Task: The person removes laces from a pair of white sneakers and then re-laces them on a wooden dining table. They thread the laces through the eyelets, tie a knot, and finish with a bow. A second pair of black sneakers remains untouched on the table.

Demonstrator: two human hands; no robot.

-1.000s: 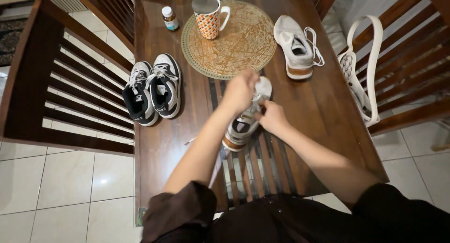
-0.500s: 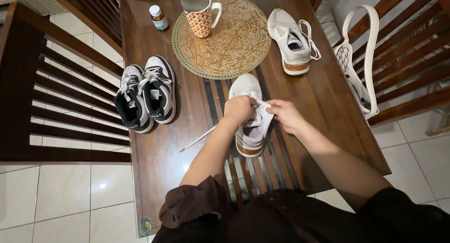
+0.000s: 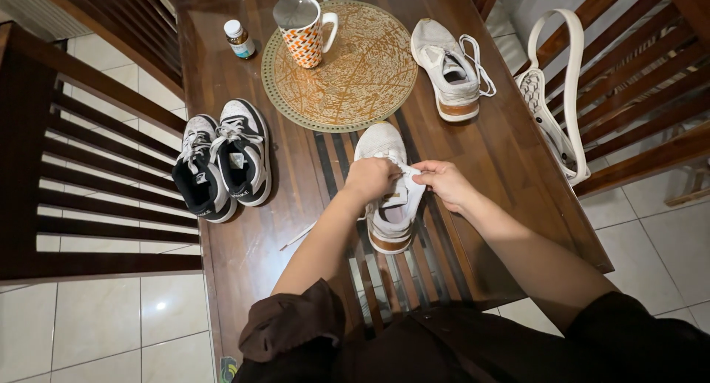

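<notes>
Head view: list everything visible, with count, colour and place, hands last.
Table: one, dark wood, slatted centre.
White sneaker: one, white with tan sole, table centre, under both hands.
Second white sneaker: one, white, laces loose, far right of table.
Black-and-white sneakers: two, side by side at table's left edge.
Placemat: one, round, woven gold, far centre.
Mug: one, orange-and-white pattern, on placemat.
Bottle: one, small, white cap, left of mug.
Bag: one, white, on right chair.
Chairs: dark wood, left and right.
Left hand: on the sneaker.
Right hand: pinching something white at the sneaker's tongue.
</notes>
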